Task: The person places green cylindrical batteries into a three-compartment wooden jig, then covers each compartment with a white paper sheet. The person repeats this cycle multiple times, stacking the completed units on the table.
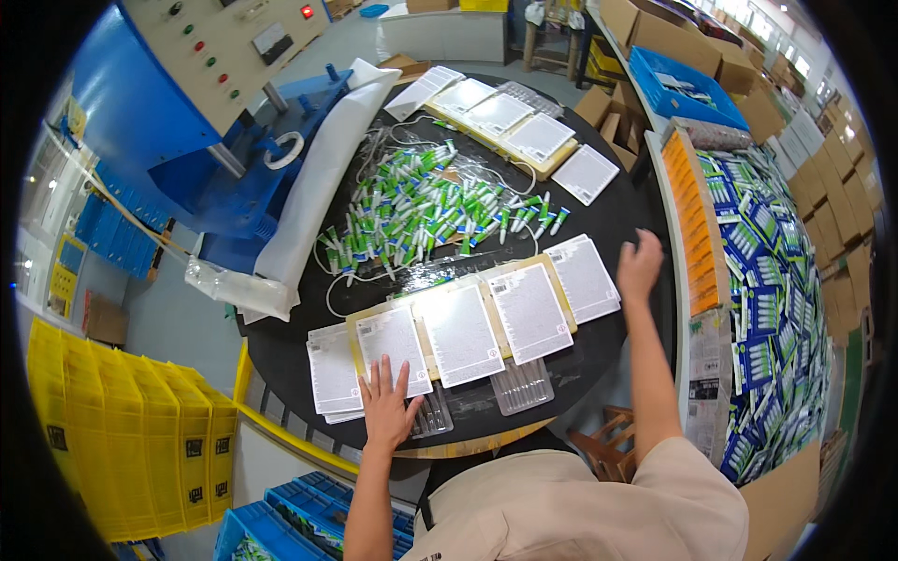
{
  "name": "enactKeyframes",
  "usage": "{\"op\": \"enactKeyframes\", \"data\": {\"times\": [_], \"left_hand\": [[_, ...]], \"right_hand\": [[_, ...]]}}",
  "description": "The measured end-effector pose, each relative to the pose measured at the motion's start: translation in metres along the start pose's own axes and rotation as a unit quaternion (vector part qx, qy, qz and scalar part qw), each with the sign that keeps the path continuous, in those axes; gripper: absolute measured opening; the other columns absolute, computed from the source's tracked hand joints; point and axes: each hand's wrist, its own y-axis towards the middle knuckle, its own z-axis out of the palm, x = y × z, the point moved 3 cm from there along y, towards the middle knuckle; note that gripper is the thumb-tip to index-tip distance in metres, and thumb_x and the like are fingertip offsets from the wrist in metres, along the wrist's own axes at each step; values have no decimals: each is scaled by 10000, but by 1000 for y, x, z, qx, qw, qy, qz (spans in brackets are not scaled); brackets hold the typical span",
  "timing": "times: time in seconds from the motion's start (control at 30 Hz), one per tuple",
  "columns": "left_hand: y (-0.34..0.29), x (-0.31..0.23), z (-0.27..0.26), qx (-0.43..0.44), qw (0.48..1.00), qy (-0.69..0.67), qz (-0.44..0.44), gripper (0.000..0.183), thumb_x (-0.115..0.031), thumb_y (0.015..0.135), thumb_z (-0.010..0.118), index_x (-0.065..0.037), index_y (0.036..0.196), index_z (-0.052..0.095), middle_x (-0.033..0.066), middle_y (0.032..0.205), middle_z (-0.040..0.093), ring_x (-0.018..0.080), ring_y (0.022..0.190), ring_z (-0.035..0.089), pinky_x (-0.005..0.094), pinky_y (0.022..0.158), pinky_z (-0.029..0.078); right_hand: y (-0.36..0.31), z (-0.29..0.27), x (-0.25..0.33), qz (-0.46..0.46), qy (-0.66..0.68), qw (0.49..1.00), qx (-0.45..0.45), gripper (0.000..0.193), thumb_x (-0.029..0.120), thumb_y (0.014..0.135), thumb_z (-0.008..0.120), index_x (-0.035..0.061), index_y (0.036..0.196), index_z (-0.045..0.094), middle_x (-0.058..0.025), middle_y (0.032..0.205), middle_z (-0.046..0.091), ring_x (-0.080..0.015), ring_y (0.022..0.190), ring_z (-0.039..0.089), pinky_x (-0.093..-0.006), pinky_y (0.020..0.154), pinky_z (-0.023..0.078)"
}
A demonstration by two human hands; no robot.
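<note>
Beige-sleeved shoulder fills the lower frame; above it the left hand (388, 411) lies flat, fingers spread, pinning a white backing card (393, 348) so it stays aligned. At right of centre, the right hand (639, 266) hovers open-fingered beside another card (584, 279), holding nothing.

The left hand (388, 411) covers part of a clear plastic blister tray (432, 416). Print on the white backing cards (458, 335) is too small to read. The yellow crates (131, 449) are cut off by the fisheye rim.
</note>
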Motion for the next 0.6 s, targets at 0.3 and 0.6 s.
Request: {"op": "enactKeyframes", "data": {"times": [0.3, 0.6], "left_hand": [[-31, 14, -43, -242, 946, -191, -103, 506, -271, 1011, 525, -17, 1447, 488, 206, 1496, 474, 393, 1414, 402, 545, 1222, 199], [-180, 81, 85, -399, 486, -589, -507, 584, -494, 1087, 353, -3, 1313, 573, 110, 1146, 684, 257, 1090, 631, 420, 993, 444]], "right_hand": [[-52, 80, -188, 512, 328, 779, 153, 441, 246, 996, 657, -145, 1197, 623, -219, 1141, 701, -324, 958, 692, -442, 878, 543], [-196, -8, -101, 572, 217, 785, 100, 387, 338, 1042, 588, -49, 1049, 609, -124, 1069, 672, -225, 952, 599, -427, 903, 491]]}}
